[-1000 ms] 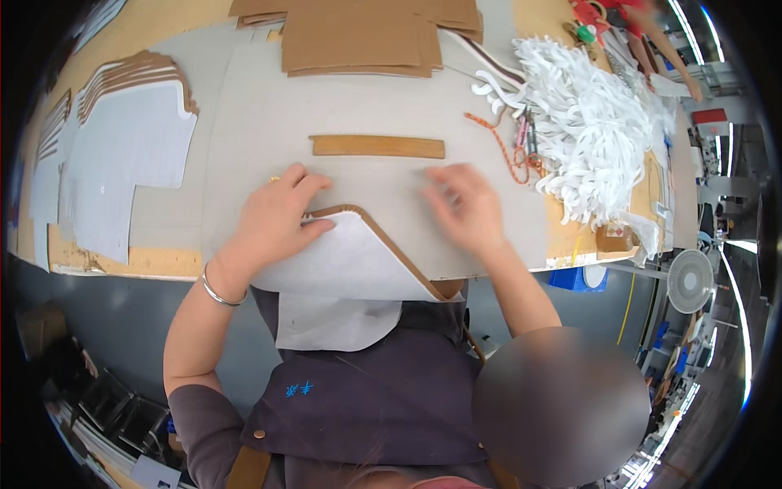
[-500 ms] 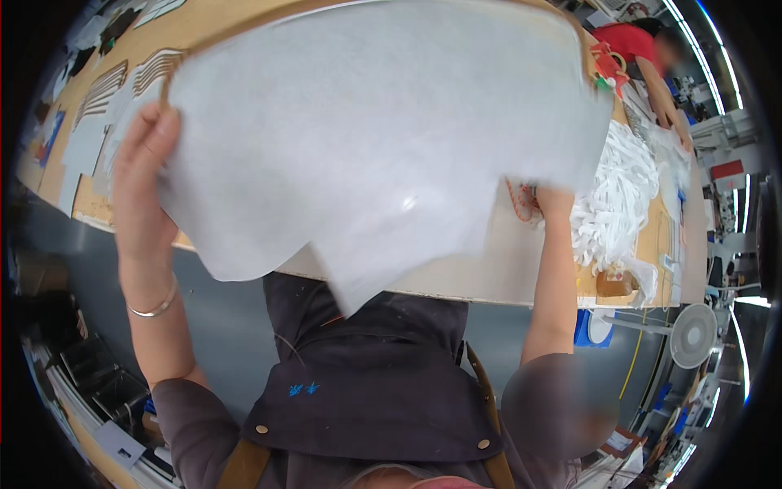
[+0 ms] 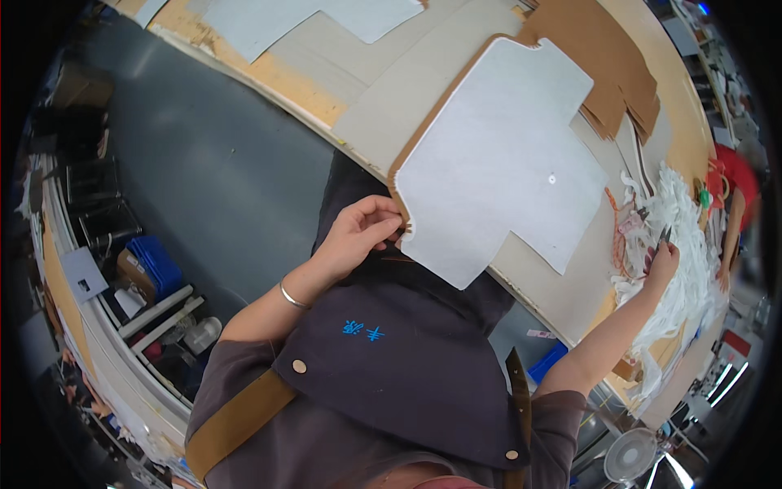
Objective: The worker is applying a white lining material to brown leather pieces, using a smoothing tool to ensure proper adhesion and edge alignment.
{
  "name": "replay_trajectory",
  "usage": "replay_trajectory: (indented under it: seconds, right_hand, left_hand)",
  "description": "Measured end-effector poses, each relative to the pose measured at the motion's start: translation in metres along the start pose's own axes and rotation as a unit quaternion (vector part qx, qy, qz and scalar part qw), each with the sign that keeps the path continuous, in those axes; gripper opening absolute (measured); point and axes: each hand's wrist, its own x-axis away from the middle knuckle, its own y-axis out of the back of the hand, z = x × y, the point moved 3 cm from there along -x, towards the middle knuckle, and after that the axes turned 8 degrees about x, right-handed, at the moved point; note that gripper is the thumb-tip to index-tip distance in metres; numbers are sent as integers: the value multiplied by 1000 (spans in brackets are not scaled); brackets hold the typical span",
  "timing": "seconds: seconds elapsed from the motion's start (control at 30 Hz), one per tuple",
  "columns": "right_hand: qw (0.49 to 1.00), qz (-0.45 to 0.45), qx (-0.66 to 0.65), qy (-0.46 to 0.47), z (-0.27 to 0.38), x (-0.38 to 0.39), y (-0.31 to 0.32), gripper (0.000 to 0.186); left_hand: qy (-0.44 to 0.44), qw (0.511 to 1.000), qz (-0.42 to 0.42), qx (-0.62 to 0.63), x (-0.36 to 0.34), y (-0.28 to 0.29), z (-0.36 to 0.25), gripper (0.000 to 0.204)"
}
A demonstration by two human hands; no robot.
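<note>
A white cross-shaped cut sheet on a brown backing board [image 3: 497,155] lies on the grey-topped table [image 3: 383,98], its near corner hanging over the edge. My left hand [image 3: 362,232] pinches the sheet and board together at their near left edge. My right hand [image 3: 661,262] is stretched far right into a pile of white strips [image 3: 680,220]. Its fingers are closed on a small dark tool [image 3: 665,236] whose tips stick up; its exact kind is too small to tell.
Brown cut boards [image 3: 619,73] are stacked beyond the sheet, and more white pieces [image 3: 318,20] lie at the table's far left. Orange cords [image 3: 619,236] lie by the strips. Another person in red [image 3: 737,187] works at the right rim. Bins and a fan sit on the floor.
The white sheet, held up in front of me half a second ago, now lies flat on the table. My left hand has come down to its near edge, and my right arm has reached right into the strips.
</note>
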Motion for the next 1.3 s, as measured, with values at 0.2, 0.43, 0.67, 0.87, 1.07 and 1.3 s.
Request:
replay_trajectory:
  seconds: [0.2,0.43,0.67,0.87,1.07,1.3]
  right_hand:
    - [929,222,283,84,19,1,35,30]
    - [922,267,52,275,148,165,-15,29]
    - [681,427,107,585,188,322,-134,23]
    - [633,369,130,667,192,346,-159,32]
    - [608,371,124,691,198,346,-160,33]
    - [603,390,130,683,203,347,-158,31]
  left_hand:
    - [-13,1000,-15,23,-3,-11,-6,15]
    - [-74,995,-31,61,-9,-8,0,14]
    - [-92,991,-50,83,-6,-9,-3,10]
    - [-80,993,-38,83,-3,-7,0,10]
    - [-82,992,-16,94,-3,-7,1,10]
    - [-88,990,-4,112,0,-10,-3,10]
